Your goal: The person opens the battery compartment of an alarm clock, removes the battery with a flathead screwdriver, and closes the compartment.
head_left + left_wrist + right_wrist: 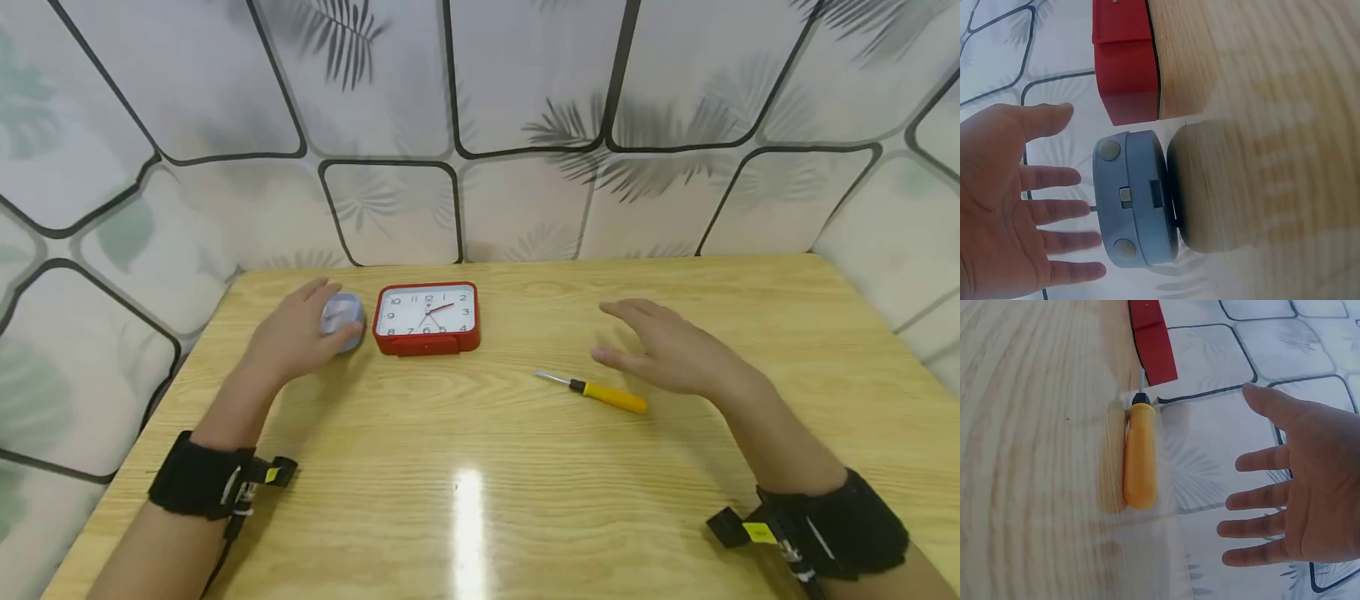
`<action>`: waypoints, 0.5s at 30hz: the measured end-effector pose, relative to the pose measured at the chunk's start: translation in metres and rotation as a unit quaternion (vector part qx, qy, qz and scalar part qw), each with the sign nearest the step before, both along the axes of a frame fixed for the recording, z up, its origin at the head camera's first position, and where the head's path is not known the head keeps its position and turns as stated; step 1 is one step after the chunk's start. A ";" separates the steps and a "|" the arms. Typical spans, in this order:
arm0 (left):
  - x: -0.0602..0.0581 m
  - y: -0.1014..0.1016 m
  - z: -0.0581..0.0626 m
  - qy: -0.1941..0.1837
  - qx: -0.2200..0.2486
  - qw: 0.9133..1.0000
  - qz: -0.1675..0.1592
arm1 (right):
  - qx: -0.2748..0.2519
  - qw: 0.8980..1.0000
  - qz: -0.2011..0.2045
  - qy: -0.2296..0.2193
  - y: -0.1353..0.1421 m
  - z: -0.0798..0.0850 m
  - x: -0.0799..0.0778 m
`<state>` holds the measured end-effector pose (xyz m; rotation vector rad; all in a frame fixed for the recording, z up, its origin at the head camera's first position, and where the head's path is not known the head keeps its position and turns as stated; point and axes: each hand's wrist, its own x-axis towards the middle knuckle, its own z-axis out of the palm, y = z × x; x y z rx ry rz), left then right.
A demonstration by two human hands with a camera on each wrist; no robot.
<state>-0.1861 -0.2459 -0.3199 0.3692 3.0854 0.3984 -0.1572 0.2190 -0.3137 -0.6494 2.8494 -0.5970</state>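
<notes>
My left hand [296, 329] hovers over a small light-blue rounded case [343, 320], fingers spread above it. In the left wrist view that case [1135, 200] stands on the table, with two round knobs and a square button on its side, and the left hand [1010, 206] is open beside it. To its right sits a red alarm clock [427, 318], face tilted up. My right hand [667, 346], fingers extended, holds nothing and is above and right of a yellow-handled screwdriver [611, 397]. The right wrist view shows the screwdriver [1140, 456] lying apart from the right hand [1304, 487].
All of this is on a light wood-grain table [480, 467] that ends at a backdrop [525, 200] patterned with leaves and dark outlines. A bright reflection runs along the front middle of the tabletop. Each wrist wears a black strap with a small camera.
</notes>
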 end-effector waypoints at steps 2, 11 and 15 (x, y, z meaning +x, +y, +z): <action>0.000 -0.001 -0.001 -0.003 -0.010 1.000 -0.005 | -0.004 1.000 0.002 0.007 0.001 0.000 0.000; -0.003 0.001 -0.010 -0.035 -0.056 0.996 -0.054 | 0.001 1.000 0.007 -0.002 -0.002 -0.003 0.005; -0.002 0.000 -0.013 -0.019 -0.050 0.997 -0.057 | 0.010 1.000 0.018 -0.008 -0.006 -0.005 0.006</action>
